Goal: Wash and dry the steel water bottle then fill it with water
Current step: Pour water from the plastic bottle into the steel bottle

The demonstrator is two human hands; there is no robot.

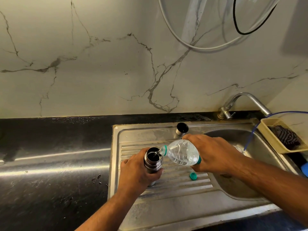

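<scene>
- Left hand [138, 170] is wrapped tight around the flask [153, 161], fingers closed on its body just below the threaded neck; I see it standing upright on the ribbed drainboard [175, 182], mouth open.
- Right hand [215, 152] grips a clear plastic bottle [181, 155], tilted so its neck sits at the flask's rim; water runs from it into the flask.
- I can read no writing; a teal band [199, 160] shows beside my fingers.
- Two bottles by my count: one steel, one plastic.
- One teal cap [193, 175] lies on the drainboard, near the right hand.
- One steel lid [180, 129] rests at the sink's back edge.
- One tap [240, 101] and one beige basket [273, 135] stand at the right.
</scene>
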